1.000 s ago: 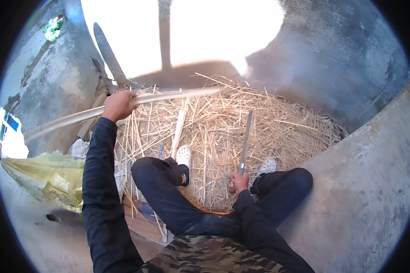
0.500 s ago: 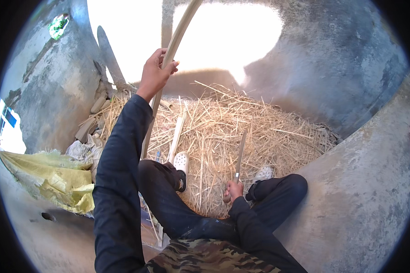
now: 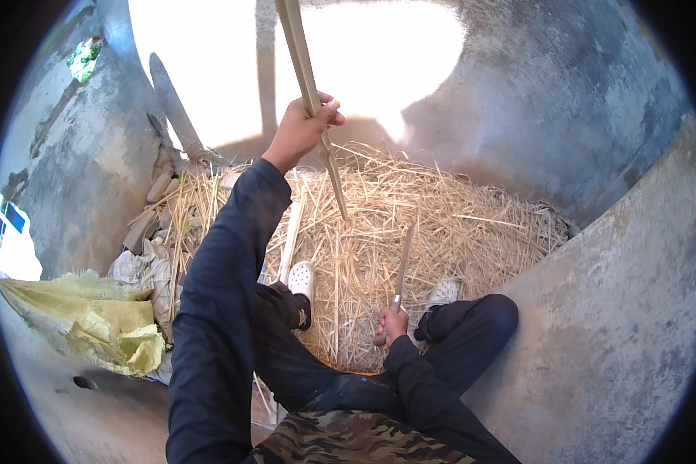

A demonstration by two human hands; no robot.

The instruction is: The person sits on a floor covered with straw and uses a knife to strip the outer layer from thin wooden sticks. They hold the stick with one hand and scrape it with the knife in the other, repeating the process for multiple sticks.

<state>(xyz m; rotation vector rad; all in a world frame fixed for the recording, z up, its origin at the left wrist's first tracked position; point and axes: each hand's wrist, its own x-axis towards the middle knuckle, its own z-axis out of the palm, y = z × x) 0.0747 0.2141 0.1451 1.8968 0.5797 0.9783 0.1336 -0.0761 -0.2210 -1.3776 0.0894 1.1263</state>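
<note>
Covering the concrete floor (image 3: 611, 325) — loose straw (image 3: 441, 224), grey walls (image 3: 564, 93).

The left hand (image 3: 298, 131) grips a long, pale strip of split wood or bamboo (image 3: 308, 85), smooth and matt with a dry, fibrous look, while the right hand (image 3: 392, 325) holds a knife (image 3: 402, 267) whose flat metal blade is dull grey with only a faint sheen. Between and beyond the hands lies a heap of dry straw (image 3: 410, 224), rough, brittle and matt yellow, on rough, mottled grey concrete (image 3: 619, 294). Left of the left arm sits a crumpled yellow woven plastic sack (image 3: 93, 325), slightly glossy, and both sleeves are dark matt cloth.
</note>
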